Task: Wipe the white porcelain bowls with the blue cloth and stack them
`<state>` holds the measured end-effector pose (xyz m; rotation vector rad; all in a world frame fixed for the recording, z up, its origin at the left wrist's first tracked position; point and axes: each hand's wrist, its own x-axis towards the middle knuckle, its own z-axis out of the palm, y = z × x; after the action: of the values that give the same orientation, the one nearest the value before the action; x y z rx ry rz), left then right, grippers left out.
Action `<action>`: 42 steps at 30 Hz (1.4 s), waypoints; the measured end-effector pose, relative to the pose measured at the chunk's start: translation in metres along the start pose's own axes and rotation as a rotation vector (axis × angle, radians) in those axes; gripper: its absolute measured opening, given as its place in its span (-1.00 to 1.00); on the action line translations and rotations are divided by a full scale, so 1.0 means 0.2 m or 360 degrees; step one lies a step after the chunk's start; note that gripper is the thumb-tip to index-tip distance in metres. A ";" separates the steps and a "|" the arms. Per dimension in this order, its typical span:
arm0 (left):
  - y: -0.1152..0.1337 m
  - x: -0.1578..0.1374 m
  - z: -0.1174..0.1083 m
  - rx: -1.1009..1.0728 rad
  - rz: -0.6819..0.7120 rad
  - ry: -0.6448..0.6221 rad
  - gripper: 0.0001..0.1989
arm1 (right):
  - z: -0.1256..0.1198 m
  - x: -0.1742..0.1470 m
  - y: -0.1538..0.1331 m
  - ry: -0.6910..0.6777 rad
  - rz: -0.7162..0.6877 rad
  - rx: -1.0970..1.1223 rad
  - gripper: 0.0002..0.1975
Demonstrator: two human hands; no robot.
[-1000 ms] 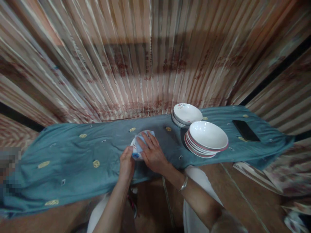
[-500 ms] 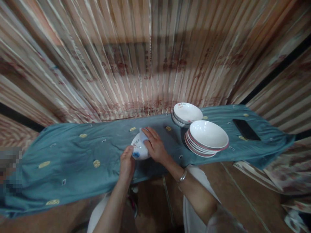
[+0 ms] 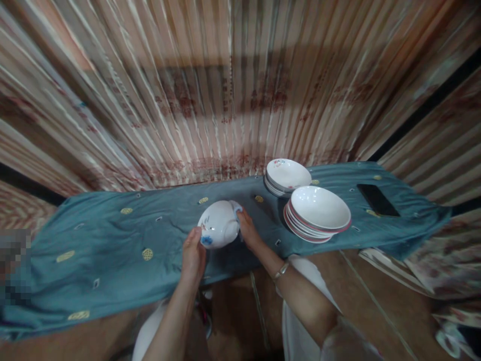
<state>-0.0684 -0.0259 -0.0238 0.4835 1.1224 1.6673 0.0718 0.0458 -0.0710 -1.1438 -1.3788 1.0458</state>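
Observation:
A white bowl (image 3: 218,224) with a blue flower painted near its rim is held tilted above the cloth-covered table, its outer side toward me. My left hand (image 3: 193,250) grips the bowl's left edge, thumb on the outside. At the right edge, my right hand (image 3: 248,228) is closed around a pale blue cloth (image 3: 236,206) pressed against the rim. Part of the cloth and some fingers are hidden behind the bowl.
Right of my hands stand a stack of red-rimmed bowls (image 3: 320,210) and, behind it, a stack of floral bowls (image 3: 288,174). A black phone (image 3: 378,199) lies farther right on the teal tablecloth (image 3: 120,240). Pleated curtains (image 3: 225,90) hang behind the table.
My right hand has slid from the bowl's outer face to its right rim, taking the cloth along. More of the bowl's outside now shows. My left hand keeps its grip on the left edge.

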 end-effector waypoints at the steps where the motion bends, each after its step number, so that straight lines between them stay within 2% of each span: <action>1: 0.00 0.00 0.00 -0.0012 0.0002 0.0006 -0.70 | 0.00 0.00 0.00 0.0032 0.0075 0.0062 -0.53; 4: 0.00 -0.01 0.01 -0.0037 0.0002 -0.0001 -0.69 | 0.00 0.00 -0.02 0.0057 0.0217 0.0225 -0.54; 9: -0.02 -0.03 0.04 -0.0025 -0.0044 -0.0089 -0.61 | -0.07 0.06 -0.08 -0.0016 0.0096 0.0218 -0.56; 13: -0.06 -0.03 0.04 0.0123 -0.0121 -0.0171 -0.59 | -0.14 0.12 -0.11 -0.0015 -0.0060 0.0134 -0.57; 18: -0.07 -0.02 0.04 0.0197 -0.0108 -0.0152 -0.63 | -0.18 0.14 -0.14 -0.0051 -0.0247 -0.0111 -0.56; 22: -0.03 0.00 0.05 0.0203 0.0046 -0.0062 -0.57 | -0.17 0.11 -0.18 -0.0156 -0.0440 -0.0339 -0.53; 26: 0.01 0.00 0.08 0.0218 0.0037 -0.0070 -0.54 | -0.15 0.07 -0.23 -0.0247 -0.0595 -0.0585 -0.51; 32: 0.00 -0.01 0.10 0.0122 -0.0046 -0.0161 -0.57 | -0.08 -0.08 -0.33 -0.0415 -0.0897 -0.1003 -0.48; 35: 0.00 -0.01 0.09 0.0055 -0.0009 -0.0148 -0.61 | -0.03 -0.13 -0.36 -0.0491 -0.0997 -0.1126 -0.49; 38: 0.00 0.00 0.10 0.0041 -0.0010 -0.0164 -0.64 | -0.03 -0.12 -0.37 -0.0502 -0.0963 -0.1104 -0.49; 42: 0.00 -0.02 0.12 -0.0004 -0.0049 -0.0173 -0.60 | -0.07 -0.01 -0.32 -0.0443 -0.0714 -0.0819 -0.50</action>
<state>-0.0498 -0.0188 -0.0115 0.5460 1.0429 1.5965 0.0801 0.0324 -0.0076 -0.9899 -2.0921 0.5481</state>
